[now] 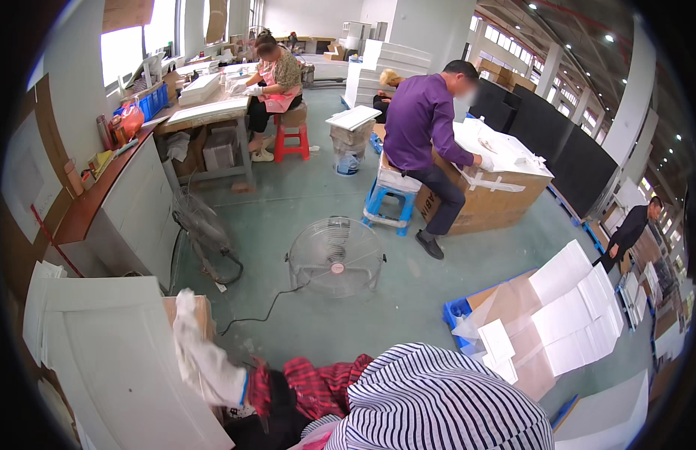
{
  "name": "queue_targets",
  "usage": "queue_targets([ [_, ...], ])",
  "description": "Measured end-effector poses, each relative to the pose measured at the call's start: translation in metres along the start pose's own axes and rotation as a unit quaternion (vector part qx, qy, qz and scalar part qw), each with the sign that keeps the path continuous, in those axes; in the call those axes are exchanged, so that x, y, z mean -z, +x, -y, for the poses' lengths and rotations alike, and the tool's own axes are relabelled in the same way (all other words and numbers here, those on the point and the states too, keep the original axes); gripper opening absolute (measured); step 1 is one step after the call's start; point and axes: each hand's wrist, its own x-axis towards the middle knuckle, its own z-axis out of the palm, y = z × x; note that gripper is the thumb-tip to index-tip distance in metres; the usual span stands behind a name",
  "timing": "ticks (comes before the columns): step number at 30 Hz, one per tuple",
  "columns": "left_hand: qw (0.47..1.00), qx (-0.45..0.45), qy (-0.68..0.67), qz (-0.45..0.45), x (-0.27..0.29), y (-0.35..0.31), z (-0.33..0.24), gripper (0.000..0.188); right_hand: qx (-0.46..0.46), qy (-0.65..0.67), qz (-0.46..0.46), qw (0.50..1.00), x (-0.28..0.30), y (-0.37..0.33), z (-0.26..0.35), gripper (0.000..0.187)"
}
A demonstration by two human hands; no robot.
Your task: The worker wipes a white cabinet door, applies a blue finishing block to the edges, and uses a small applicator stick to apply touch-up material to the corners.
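Observation:
Neither my left hand nor my right hand shows. Close in front, at the lower edge, is a co-worker in what looks like a black-and-white striped hat (438, 397) and a red-and-black plaid sleeve (318, 382). That person's white-gloved hand (201, 356) is over the right edge of a large white panel (130, 367). Whether this hand touches the panel I cannot make out. The panel has a framed, door-like face with a small dark spot. Behind the glove part of a cardboard box (201, 311) shows. More white panels (40, 300) stand at the far left edge.
A floor fan (336, 259) stands ahead, its black cord running left; a second fan (205, 232) leans near a cabinet (130, 217). White sheets (580, 307) lie on a blue pallet (460, 315) at right. Co-workers sit at a bench (205, 116) and a large carton (490, 199).

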Motion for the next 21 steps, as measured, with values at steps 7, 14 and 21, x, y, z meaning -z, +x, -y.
queue_targets([
  [7, 0.999, -0.003, -0.028, -0.031, -0.027, -0.018, -0.028, 0.043, -0.046, -0.741, -0.167, 0.648, 0.04, -0.085, -0.029, 0.049],
  [14, 0.986, 0.003, -0.161, -0.047, -0.036, -0.046, -0.043, 0.043, -0.074, -0.847, -0.205, 0.485, 0.046, -0.114, -0.014, 0.054],
  [21, 0.972, -0.01, -0.211, -0.1, -0.044, -0.057, -0.047, 0.044, 0.018, -0.556, -0.323, 0.765, 0.013, -0.146, -0.008, 0.051],
])
